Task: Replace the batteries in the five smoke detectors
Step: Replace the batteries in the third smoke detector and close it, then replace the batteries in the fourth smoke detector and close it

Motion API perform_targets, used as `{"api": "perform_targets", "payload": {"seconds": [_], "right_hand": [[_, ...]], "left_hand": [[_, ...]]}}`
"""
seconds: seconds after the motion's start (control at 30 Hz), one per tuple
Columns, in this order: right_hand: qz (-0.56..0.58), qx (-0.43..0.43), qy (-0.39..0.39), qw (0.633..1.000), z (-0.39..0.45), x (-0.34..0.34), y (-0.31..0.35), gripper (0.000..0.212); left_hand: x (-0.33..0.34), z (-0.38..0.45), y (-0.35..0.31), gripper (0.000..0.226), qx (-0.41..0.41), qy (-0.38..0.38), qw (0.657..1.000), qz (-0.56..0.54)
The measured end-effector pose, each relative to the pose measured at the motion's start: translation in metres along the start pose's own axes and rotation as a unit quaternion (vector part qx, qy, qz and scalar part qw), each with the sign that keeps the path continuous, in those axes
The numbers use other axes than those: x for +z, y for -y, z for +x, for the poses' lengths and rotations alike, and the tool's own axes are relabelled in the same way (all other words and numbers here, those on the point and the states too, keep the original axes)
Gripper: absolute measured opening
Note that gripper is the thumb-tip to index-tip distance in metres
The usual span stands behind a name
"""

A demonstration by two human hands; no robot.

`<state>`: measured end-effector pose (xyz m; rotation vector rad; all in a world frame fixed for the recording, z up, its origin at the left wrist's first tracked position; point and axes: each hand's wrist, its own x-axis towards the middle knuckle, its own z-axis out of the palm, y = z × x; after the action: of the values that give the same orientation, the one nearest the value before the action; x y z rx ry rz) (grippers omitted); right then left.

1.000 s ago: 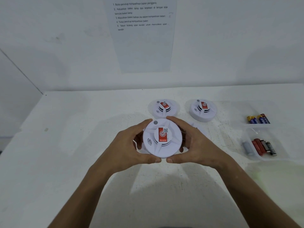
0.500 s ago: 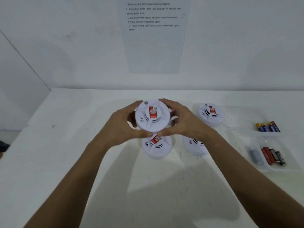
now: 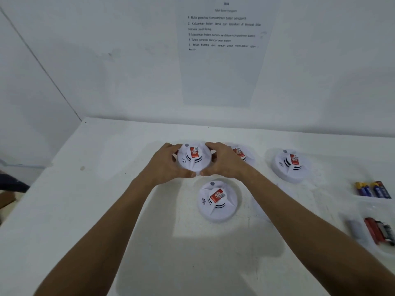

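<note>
Both hands grip one white smoke detector (image 3: 193,157) with a red label, far back on the white table (image 3: 85,210). My left hand (image 3: 168,164) curls round its left rim and my right hand (image 3: 224,162) round its right rim, thumbs nearly meeting at its near edge. A second detector (image 3: 217,200) lies just in front of it. A third detector (image 3: 243,153) is partly hidden behind my right hand. Another detector (image 3: 288,165) sits further right.
At the right edge, a clear tray (image 3: 372,205) holds two blue and yellow batteries (image 3: 373,190). A nearer tray (image 3: 350,216) holds red, black and grey batteries (image 3: 376,230). An instruction sheet (image 3: 222,52) hangs on the back wall. The table's left edge drops off.
Both hands have carried the gripped detector away from me toward the back of the table. The detector that lay under it now shows in full.
</note>
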<state>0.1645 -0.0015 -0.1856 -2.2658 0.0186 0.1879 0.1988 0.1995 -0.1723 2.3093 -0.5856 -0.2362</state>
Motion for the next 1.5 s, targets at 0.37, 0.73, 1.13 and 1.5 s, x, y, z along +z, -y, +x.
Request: {"api": "perform_targets", "payload": {"seconds": [0.37,0.73,1.13,1.5], "right_hand": [[-0.048,0.011,-0.011,0.999,-0.003,0.013,0.003,0.049],[-0.016,0.014,-0.017,1.000,-0.011,0.012,0.011,0.062],[-0.058,0.083,-0.078,0.992,-0.053,-0.065,-0.030,0.096],[-0.085,0.097,-0.051,0.990,-0.049,-0.061,-0.047,0.097]], "left_hand": [[0.007,0.004,0.004,0.079,-0.034,0.027,0.999,0.028],[0.000,0.003,-0.004,0.070,-0.070,0.046,0.996,0.036],[0.023,0.045,-0.067,0.083,0.074,0.117,0.987,0.086],[0.065,0.076,-0.074,0.060,0.015,0.181,0.968,0.172]]}}
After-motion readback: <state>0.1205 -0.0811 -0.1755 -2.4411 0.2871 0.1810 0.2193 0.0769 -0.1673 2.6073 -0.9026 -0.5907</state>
